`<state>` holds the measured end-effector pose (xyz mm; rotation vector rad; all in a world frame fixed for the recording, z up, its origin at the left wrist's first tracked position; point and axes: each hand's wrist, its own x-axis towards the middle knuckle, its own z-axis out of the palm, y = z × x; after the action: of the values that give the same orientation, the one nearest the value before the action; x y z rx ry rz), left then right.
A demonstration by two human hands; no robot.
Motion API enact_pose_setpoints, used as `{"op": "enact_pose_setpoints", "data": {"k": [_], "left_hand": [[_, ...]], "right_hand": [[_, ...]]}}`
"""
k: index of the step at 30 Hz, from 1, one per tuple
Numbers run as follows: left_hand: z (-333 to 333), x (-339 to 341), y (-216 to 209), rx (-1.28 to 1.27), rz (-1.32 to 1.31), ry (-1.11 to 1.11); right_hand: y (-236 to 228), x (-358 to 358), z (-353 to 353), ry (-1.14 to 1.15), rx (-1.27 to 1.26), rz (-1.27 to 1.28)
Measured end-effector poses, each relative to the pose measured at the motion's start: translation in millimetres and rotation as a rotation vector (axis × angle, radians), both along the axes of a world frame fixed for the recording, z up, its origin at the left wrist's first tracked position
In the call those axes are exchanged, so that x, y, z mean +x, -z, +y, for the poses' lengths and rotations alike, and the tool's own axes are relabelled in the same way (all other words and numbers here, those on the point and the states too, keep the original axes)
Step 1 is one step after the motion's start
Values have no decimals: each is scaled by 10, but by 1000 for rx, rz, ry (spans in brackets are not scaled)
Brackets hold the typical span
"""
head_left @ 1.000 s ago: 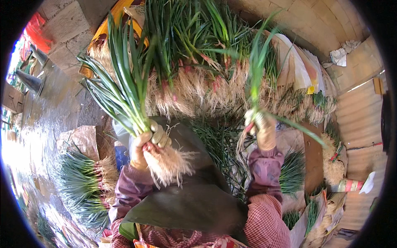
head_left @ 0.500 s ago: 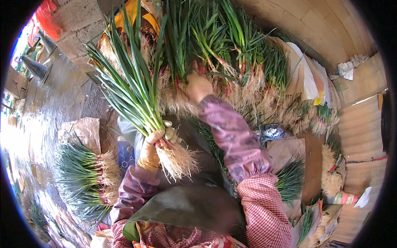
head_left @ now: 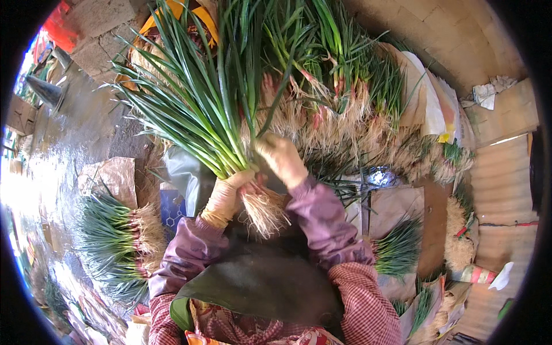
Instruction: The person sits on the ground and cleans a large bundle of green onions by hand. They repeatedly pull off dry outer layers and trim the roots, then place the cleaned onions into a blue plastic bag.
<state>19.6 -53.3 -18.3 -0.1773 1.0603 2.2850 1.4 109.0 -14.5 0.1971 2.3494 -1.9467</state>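
My gloved left hand [head_left: 227, 195] is closed around the lower stems of a bunch of green onions [head_left: 213, 115], just above the roots. The long leaves fan up and to the left, and pale stringy roots [head_left: 267, 213] hang below the fist. Beside the bunch, on its right, my gloved right hand [head_left: 282, 158] has its fingers curled against the stems and a bent leaf, apparently pinching green onion there; the fingertips are partly hidden. Beyond it lies a heap of green onions [head_left: 345, 57] with reddish stems and a thick mat of roots [head_left: 339, 126].
More green onions [head_left: 112, 247] lie in a row at left, by brown paper [head_left: 109, 181]. At right, another bundle [head_left: 399, 244] rests on brown paper [head_left: 397, 207]. A dark cone [head_left: 45, 92] stands on the wet floor at far left. Boards [head_left: 500, 190] rise on the right.
My right hand has drawn back from the heap to the held bunch. The bunch looks fuller, with more tall leaves on its right side, and my left hand has moved slightly right.
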Motion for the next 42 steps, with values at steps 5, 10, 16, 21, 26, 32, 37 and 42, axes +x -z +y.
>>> {"op": "enact_pose_setpoints", "data": {"k": [5, 10, 16, 21, 26, 32, 37, 42], "left_hand": [[-117, 26, -92, 31, 75, 92], [-79, 146, -260, 153, -49, -30], [-313, 61, -329, 516, 57, 18], [-348, 94, 8, 483, -47, -105], [-397, 84, -78, 463, -129, -31], [-460, 144, -458, 581, 28, 114], [-517, 78, -169, 430, 0, -59], [-516, 89, -423, 585, 99, 71]], "right_hand": [[259, -160, -71, -32, -179, -50], [480, -98, -98, 225, 601, 183], [1249, 457, 911, -412, 1050, -97], [475, 333, 510, -243, 764, 279], [-178, -761, 49, 237, 881, 373], [-229, -1456, 500, 31, 426, 114], [-994, -624, 985, 66, -131, 310], [-230, 191, 945, -493, 884, -243]]}}
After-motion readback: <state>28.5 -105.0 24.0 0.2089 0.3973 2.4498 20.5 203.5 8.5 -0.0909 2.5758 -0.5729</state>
